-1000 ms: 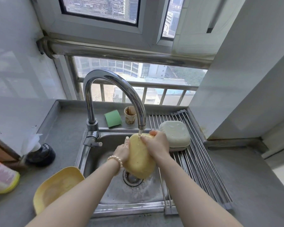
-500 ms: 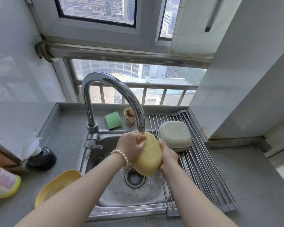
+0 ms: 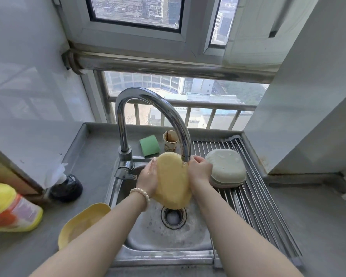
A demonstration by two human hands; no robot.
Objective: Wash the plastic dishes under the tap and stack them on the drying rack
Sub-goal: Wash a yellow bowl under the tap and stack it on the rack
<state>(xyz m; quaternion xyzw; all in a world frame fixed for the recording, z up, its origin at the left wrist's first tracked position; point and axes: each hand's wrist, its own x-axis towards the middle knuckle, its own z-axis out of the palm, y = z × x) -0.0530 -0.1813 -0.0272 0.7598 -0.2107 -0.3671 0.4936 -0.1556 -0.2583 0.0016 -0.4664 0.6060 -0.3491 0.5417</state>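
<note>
The grey counter (image 3: 318,226) wraps the steel sink (image 3: 168,236), whose basin lies open below the fingers down to the drain (image 3: 174,215). The drying rack (image 3: 254,200) of steel rods spans the sink's right edge, just right of the right hand's fingers, with bare rods toward the near edge; green dishes (image 3: 227,166), stacked upside down, sit on its far part, close beside the right hand (image 3: 200,171). The curved tap (image 3: 152,102) arches over both hands, its spout just above the right fingertips, and a thin stream of water falls onto the yellow dish (image 3: 172,180). That dish is held on edge over the basin between the two hands: the left hand (image 3: 148,178) has its fingers curled around the left rim, and the right hand's fingers wrap the right rim. Left of the left forearm, a second yellow dish (image 3: 82,222) sits at the sink's left edge. Beyond the fingers, against the back ledge, stand a green sponge (image 3: 149,144) and a paper cup (image 3: 170,139). Far left lie a yellow bottle (image 3: 10,208) and a dark round object (image 3: 67,187).
</note>
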